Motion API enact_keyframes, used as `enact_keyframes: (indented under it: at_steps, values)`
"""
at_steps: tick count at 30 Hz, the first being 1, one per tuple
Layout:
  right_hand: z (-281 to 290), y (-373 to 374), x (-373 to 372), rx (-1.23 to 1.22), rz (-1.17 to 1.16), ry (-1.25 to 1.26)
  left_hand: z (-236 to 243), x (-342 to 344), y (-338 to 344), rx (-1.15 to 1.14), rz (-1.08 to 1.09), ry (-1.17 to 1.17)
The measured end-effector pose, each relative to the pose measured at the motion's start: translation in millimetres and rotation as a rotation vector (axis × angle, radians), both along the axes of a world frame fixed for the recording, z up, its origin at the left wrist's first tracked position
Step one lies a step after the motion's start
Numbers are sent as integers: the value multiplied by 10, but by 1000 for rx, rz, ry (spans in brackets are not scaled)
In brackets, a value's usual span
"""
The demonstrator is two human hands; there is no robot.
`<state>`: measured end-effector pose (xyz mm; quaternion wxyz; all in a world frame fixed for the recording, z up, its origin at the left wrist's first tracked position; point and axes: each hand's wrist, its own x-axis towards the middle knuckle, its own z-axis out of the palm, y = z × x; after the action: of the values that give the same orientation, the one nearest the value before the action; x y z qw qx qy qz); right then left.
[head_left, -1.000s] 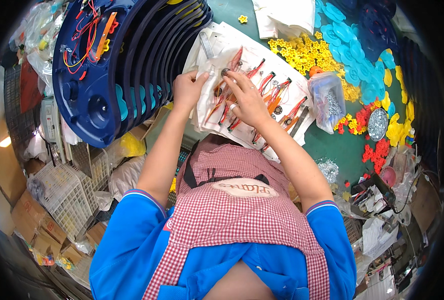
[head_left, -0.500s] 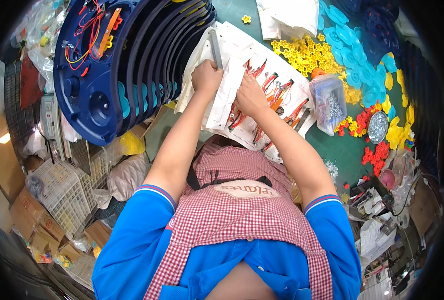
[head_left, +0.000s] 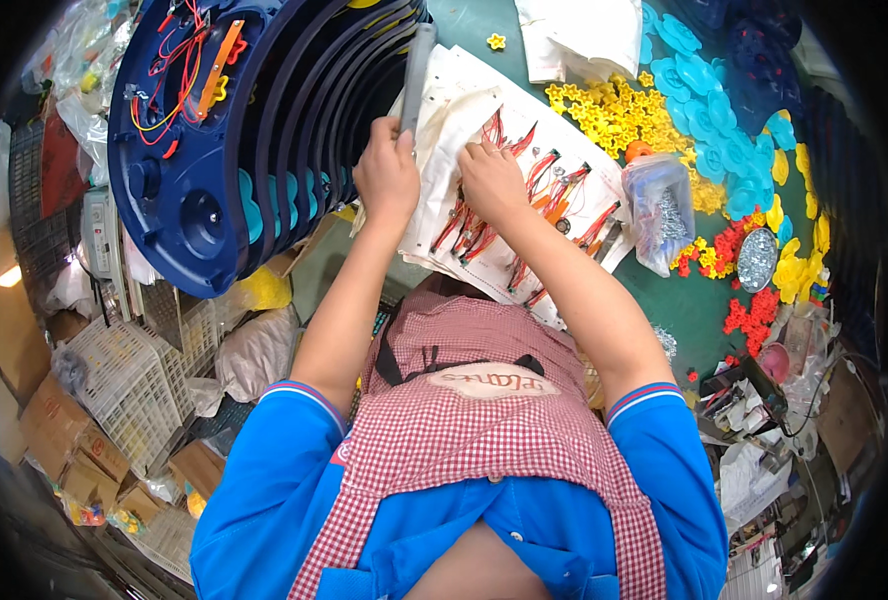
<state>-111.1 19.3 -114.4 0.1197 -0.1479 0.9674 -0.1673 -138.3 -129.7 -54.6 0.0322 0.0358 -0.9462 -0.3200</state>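
Observation:
My left hand (head_left: 386, 178) is closed round the lower end of a flat grey bar (head_left: 420, 75), which points away from me. Beneath it lies a folded white sheet (head_left: 440, 140). My right hand (head_left: 494, 184) has its fingers curled in on the edge of this sheet, beside the red wires. Under and right of that hand spreads a white printed board (head_left: 474, 75) with several bundles of red and black wires (head_left: 554, 180), some carrying small dark and orange parts. Its near edge reaches my checked apron.
Left stands a row of dark blue plastic shells (head_left: 199, 215), the front one wired. On the green table lie yellow star-shaped pieces (head_left: 614, 110), turquoise pieces (head_left: 714, 115), red pieces (head_left: 754, 318), a bag of screws (head_left: 659, 215) and a silver dish (head_left: 757, 260). A white crate (head_left: 124, 380) sits lower left.
My left hand has moved left and a little nearer, the grey bar swinging more upright with it. My right hand has shifted slightly left, its fingers curling in more.

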Motion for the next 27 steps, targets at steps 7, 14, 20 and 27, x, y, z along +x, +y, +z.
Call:
enact_keyframes:
  at_steps: [7,14,20,27]
  values:
    - [-99,-377,-285,234,-66,-24,-271,609,-128,803,90,-672]
    - [-136,-172,-126,110,-8,-38,-772,184,-97,19,126,-231]
    - [-51,-47,-84,-19,-58,-127,-750,205,106,-475,-102,-144]
    - [523,709,1308,-563,-477,309,-1156,118,-305,-515,-355,134]
